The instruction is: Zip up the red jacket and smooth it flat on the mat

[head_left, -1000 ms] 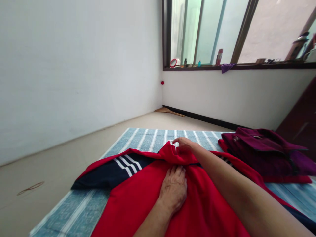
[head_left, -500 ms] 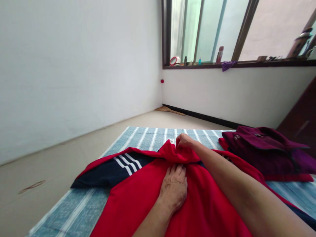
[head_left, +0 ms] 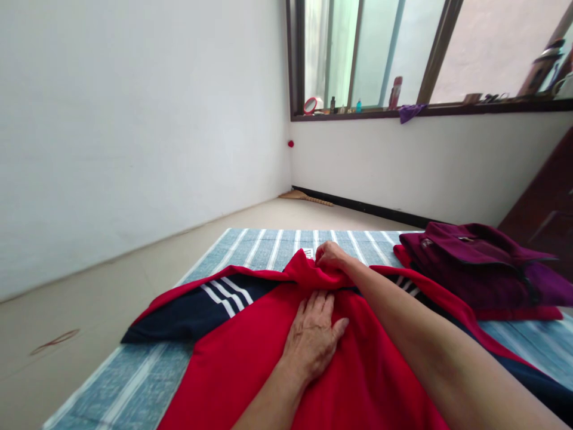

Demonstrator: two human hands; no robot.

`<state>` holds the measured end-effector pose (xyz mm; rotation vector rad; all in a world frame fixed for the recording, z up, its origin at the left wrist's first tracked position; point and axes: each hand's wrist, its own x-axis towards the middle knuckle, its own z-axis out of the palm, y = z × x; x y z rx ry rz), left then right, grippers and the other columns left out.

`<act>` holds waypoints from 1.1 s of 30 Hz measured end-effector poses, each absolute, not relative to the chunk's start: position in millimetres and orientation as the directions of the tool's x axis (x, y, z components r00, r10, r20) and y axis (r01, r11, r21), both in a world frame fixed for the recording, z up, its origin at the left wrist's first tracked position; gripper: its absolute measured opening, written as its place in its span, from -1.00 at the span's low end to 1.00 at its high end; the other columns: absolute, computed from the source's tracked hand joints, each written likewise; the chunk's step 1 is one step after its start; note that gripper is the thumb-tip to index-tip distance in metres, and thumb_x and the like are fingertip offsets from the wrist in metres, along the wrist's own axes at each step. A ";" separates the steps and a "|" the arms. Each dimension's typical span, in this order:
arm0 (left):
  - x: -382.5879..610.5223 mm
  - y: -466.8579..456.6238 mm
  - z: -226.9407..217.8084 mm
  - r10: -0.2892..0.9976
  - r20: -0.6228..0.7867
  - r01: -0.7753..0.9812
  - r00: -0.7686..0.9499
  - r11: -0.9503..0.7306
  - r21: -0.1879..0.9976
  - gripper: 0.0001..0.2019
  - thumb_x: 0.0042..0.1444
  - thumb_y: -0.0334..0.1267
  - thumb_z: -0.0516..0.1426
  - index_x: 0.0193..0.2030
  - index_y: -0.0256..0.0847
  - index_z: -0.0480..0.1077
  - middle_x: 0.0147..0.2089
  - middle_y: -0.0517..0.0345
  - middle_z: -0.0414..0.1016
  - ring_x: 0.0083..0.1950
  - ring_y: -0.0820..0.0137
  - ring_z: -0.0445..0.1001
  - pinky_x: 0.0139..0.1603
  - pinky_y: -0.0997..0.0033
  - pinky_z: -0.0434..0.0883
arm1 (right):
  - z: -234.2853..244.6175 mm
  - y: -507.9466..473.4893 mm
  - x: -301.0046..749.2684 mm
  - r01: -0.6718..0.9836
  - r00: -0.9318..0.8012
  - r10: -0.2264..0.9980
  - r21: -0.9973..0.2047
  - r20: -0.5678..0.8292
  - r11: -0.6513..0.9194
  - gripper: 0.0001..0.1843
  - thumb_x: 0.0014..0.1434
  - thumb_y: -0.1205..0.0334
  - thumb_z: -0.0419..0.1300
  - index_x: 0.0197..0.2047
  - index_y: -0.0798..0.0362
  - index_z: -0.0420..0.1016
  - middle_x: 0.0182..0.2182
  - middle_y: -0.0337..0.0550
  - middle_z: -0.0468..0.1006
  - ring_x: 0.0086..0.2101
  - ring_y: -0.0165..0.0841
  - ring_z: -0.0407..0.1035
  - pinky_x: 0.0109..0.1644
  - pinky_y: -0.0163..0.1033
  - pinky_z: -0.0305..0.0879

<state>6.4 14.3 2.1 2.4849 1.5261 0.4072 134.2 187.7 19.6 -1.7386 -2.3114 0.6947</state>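
Observation:
A red garment (head_left: 250, 358) with navy shoulders and white stripes lies spread on a blue striped mat (head_left: 134, 382). My left hand (head_left: 313, 340) rests flat on its red front, fingers stretched out toward the collar. My right hand (head_left: 330, 257) reaches past it and pinches the bunched red collar at the garment's far edge.
A folded stack of maroon and purple clothes (head_left: 478, 269) sits on the mat at the right. Bare floor (head_left: 80, 298) runs along the white wall on the left. A window sill (head_left: 425, 110) at the back holds bottles and small items. A dark wooden panel (head_left: 546, 203) stands far right.
My right hand has closed on the collar and drawn it slightly toward me. My left hand has spread a little flatter. The view has shifted slightly downward.

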 end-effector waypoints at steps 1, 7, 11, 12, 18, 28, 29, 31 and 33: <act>6.4 14.2 3.4 0.896 0.109 0.841 0.430 -0.441 0.315 -0.45 0.26 -0.02 -0.13 0.31 -0.24 0.08 0.37 -0.01 0.07 0.38 0.18 0.00 0.35 0.04 0.01 | 19.0 187.9 134.3 0.863 -0.308 0.941 -0.457 -0.140 0.215 -0.75 0.23 0.13 0.16 -0.13 0.14 0.43 -0.20 -0.16 0.48 -0.26 -0.35 0.41 -0.22 -0.19 0.40; 7.9 13.8 7.6 0.905 0.036 0.852 0.423 -0.411 0.322 -0.41 0.25 0.04 -0.15 0.31 -0.28 0.09 0.37 0.00 0.08 0.39 0.21 -0.03 0.38 0.08 -0.08 | 15.3 191.5 134.9 0.873 -0.309 0.941 -0.434 -0.140 0.222 -0.74 0.23 0.13 0.15 -0.11 0.14 0.43 -0.17 -0.14 0.47 -0.22 -0.33 0.40 -0.16 -0.15 0.39; 8.9 14.5 7.9 0.910 0.030 0.859 0.414 -0.401 0.318 -0.40 0.25 0.04 -0.15 0.31 -0.29 0.09 0.36 0.00 0.09 0.38 0.21 -0.02 0.38 0.08 -0.07 | 14.8 192.1 133.5 0.890 -0.287 0.950 -0.402 -0.125 0.217 -0.74 0.23 0.13 0.15 -0.09 0.12 0.42 -0.14 -0.13 0.46 -0.19 -0.31 0.40 -0.13 -0.12 0.38; 8.9 14.9 8.1 0.910 0.031 0.859 0.414 -0.401 0.317 -0.40 0.25 0.04 -0.15 0.31 -0.29 0.09 0.36 0.00 0.09 0.38 0.21 -0.02 0.37 0.08 -0.07 | 15.1 191.7 132.7 0.896 -0.279 0.953 -0.391 -0.121 0.213 -0.73 0.23 0.13 0.15 -0.09 0.12 0.42 -0.14 -0.13 0.46 -0.19 -0.31 0.39 -0.13 -0.12 0.38; 6.7 17.6 6.5 0.896 0.060 0.849 0.440 -0.437 0.296 -0.41 0.25 0.06 -0.16 0.29 -0.24 0.14 0.35 0.03 0.13 0.36 0.19 0.02 0.36 0.05 -0.06 | 22.5 186.1 126.8 0.927 -0.219 0.973 -0.327 -0.076 0.184 -0.73 0.24 0.11 0.15 -0.09 0.11 0.42 -0.15 -0.13 0.46 -0.20 -0.32 0.40 -0.13 -0.13 0.38; 6.8 19.4 2.9 0.896 0.076 0.854 0.437 -0.439 0.280 -0.40 0.24 0.10 -0.17 0.28 -0.23 0.15 0.33 -0.01 0.16 0.35 0.16 0.06 0.34 0.03 -0.03 | 68.2 88.4 150.4 0.955 -0.173 0.955 -0.197 0.241 0.222 -0.67 0.33 0.15 -0.13 -0.12 0.03 0.42 -0.13 -0.11 0.49 -0.12 -0.29 0.35 -0.14 -0.27 0.14; 7.1 19.2 3.4 0.897 0.076 0.855 0.436 -0.439 0.276 -0.40 0.24 0.10 -0.16 0.29 -0.22 0.15 0.33 -0.01 0.15 0.35 0.16 0.06 0.34 0.03 -0.03 | 66.7 70.0 157.4 0.956 -0.192 0.955 -0.178 0.227 0.235 -0.67 0.32 0.13 -0.13 -0.18 0.01 0.44 -0.20 -0.13 0.51 -0.18 -0.30 0.37 -0.18 -0.28 0.13; 7.5 18.9 4.3 0.898 0.069 0.859 0.435 -0.437 0.266 -0.41 0.24 0.08 -0.15 0.29 -0.22 0.14 0.33 0.00 0.15 0.35 0.16 0.06 0.34 0.04 -0.02 | 58.1 36.7 173.2 0.962 -0.216 0.962 -0.133 0.168 0.239 -0.75 0.26 0.13 -0.01 -0.29 -0.02 0.46 -0.29 -0.15 0.53 -0.26 -0.29 0.39 -0.25 -0.28 0.13; 7.6 19.0 4.5 0.898 0.070 0.863 0.434 -0.436 0.254 -0.41 0.25 0.07 -0.16 0.29 -0.23 0.14 0.33 0.01 0.15 0.35 0.16 0.06 0.34 0.05 -0.02 | 44.9 12.8 189.2 0.977 -0.187 0.976 -0.078 0.116 0.196 -0.83 0.20 0.19 0.06 -0.31 -0.01 0.47 -0.32 -0.10 0.53 -0.26 -0.24 0.40 -0.26 -0.26 0.15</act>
